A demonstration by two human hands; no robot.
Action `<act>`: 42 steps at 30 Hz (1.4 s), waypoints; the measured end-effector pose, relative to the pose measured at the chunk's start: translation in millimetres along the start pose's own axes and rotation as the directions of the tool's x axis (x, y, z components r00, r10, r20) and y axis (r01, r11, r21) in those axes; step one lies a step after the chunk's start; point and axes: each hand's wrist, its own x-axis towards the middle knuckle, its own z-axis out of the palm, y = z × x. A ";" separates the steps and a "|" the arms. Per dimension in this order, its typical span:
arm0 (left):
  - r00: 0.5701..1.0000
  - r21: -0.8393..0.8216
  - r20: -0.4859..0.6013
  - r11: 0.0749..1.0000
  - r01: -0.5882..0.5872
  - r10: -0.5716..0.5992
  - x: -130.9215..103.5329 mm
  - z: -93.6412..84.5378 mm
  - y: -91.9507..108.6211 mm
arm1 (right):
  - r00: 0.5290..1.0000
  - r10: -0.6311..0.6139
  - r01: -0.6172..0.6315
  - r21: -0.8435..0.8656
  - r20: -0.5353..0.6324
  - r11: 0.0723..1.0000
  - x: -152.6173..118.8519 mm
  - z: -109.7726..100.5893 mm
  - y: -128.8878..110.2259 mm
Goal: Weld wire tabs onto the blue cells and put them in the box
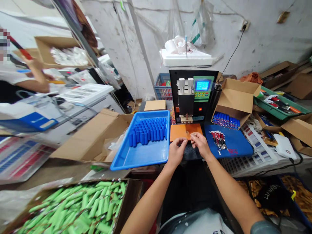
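Observation:
My left hand (pixel 177 149) and my right hand (pixel 199 143) meet at the front edge of an orange plate (pixel 177 131). The fingertips of each are pinched together, and whatever they hold is too small to make out. Just behind them stands a black spot-welder-like machine (pixel 186 100) with a lit blue screen (pixel 202 85). To the left, a blue tray (pixel 143 158) holds upright blue cylinders (pixel 148 131). On a blue pad (pixel 237 143) at the right lies a bunch of red and black leads (pixel 218 139) with metal ends.
Green wrapped packs (pixel 97 201) fill a box at the lower left. An open carton (pixel 236 94) of blue cylinders stands right of the machine, near a green bin (pixel 280 109). A white power unit (pixel 285 146) sits far right. Another person's arm (pixel 36 73) shows at the left.

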 end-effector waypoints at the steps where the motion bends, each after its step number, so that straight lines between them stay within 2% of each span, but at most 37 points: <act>1: 0.999 -0.057 0.014 0.998 0.035 -0.034 0.6 -2.5 1.7 | 0.999 0.008 -0.008 -0.002 0.037 1.000 -1.6 3.2 1.1; 4: 0.997 -0.133 0.034 0.989 0.070 -0.066 2.0 -10.4 5.0 | 0.995 0.006 -0.004 -0.020 0.101 1.000 -5.2 12.6 3.1; 11: 0.996 -0.057 0.066 0.996 0.069 -0.065 -7.8 -20.8 3.7 | 0.990 -0.019 0.035 -0.113 0.137 0.993 -6.9 21.1 5.4; 13: 0.997 0.034 0.064 0.998 0.045 -0.047 -6.8 -34.5 4.2 | 0.989 -0.015 0.032 -0.110 0.147 0.993 -5.5 19.2 9.4; 15: 1.000 0.245 -0.018 0.969 0.006 -0.002 -1.1 -61.2 5.9 | 0.992 -0.015 0.026 -0.087 0.128 0.996 -4.7 15.3 14.6; 16: 0.996 0.396 -0.084 0.918 0.005 0.031 3.4 -78.9 6.6 | 0.994 -0.016 0.024 -0.073 0.113 0.997 -4.7 12.8 17.4; 17: 0.982 0.562 -0.175 0.826 0.045 0.066 8.7 -98.5 6.8 | 0.995 -0.018 0.024 -0.060 0.095 0.998 -5.0 10.0 20.2; 19: 0.950 0.825 -0.308 0.514 0.235 0.059 21.2 -137.7 4.3 | 0.997 -0.024 0.027 -0.044 0.070 0.999 -6.6 4.5 25.1; 21: 0.920 0.897 -0.390 0.206 0.391 -0.047 34.0 -168.8 -1.8 | 0.998 -0.029 0.032 -0.050 0.063 0.998 -9.3 0.7 28.6; 22: 0.913 0.907 -0.400 0.108 0.407 -0.087 39.8 -179.4 -5.7 | 0.997 -0.030 0.034 -0.060 0.066 0.998 -10.8 -0.4 29.7; 23: 0.909 0.913 -0.399 0.041 0.406 -0.117 45.0 -186.5 -9.9 | 0.997 -0.029 0.034 -0.073 0.071 0.997 -12.4 -0.9 30.3; 25: 0.913 0.924 -0.380 -0.021 0.381 -0.149 53.0 -192.1 -17.9 | 0.996 -0.024 0.032 -0.097 0.081 0.995 -15.3 -0.9 30.4; 31: 0.907 0.917 -0.397 -0.029 0.397 -0.144 58.5 -187.5 -27.7 | 0.996 0.001 0.008 -0.099 0.084 0.995 -20.7 -4.0 30.2; 34: 0.899 0.905 -0.424 -0.008 0.426 -0.108 53.1 -187.6 -22.0 | 0.996 0.011 -0.002 -0.099 0.092 0.995 -22.5 -8.9 31.7; 37: 0.897 0.897 -0.441 0.020 0.441 0.000 44.8 -188.8 -9.8 | 0.995 0.020 -0.010 -0.097 0.097 0.995 -24.6 -14.0 33.6; 40: 0.908 0.915 -0.397 0.135 0.380 0.134 37.6 -187.0 3.4 | 0.996 0.031 -0.024 -0.087 0.081 0.996 -27.0 -17.6 34.5; 42: 0.930 0.924 -0.314 0.286 0.254 0.189 35.7 -178.5 9.5 | 0.997 0.035 -0.029 -0.075 0.071 0.997 -28.2 -19.0 33.9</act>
